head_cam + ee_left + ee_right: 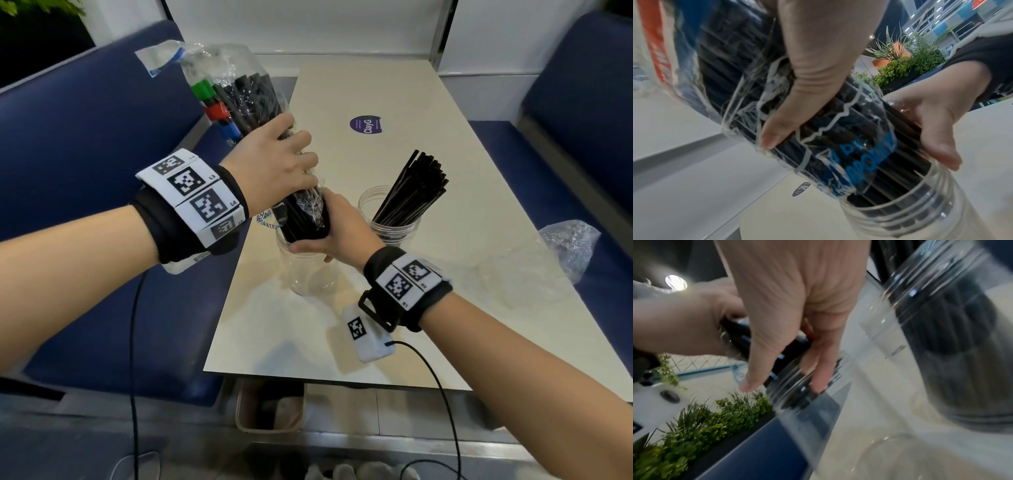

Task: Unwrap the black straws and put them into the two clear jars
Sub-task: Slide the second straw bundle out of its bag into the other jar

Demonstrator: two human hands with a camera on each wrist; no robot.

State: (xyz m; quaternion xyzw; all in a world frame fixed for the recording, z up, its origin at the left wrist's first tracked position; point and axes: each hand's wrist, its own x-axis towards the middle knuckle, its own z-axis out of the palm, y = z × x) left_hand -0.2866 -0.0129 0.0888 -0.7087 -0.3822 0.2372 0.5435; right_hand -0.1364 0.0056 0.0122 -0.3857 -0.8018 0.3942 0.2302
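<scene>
A clear plastic bag (239, 89) printed with green, red and blue blocks holds a bundle of black straws (301, 216). My left hand (291, 161) grips the bag around its middle, tilted up to the left. My right hand (323, 236) grips the bare lower end of the bundle, which enters the mouth of the near clear jar (308, 270). In the left wrist view the straw ends (900, 199) sit inside the jar's threaded neck (937, 211), with the bag (838, 142) pulled partway up. The far jar (390, 222) holds loose black straws (416, 188).
Both jars stand on a beige table (394, 325) with a purple sticker (365, 124). A crumpled clear wrapper (568, 243) lies at the right edge. Blue benches (85, 137) flank the table; a bin (270, 404) sits under its near edge.
</scene>
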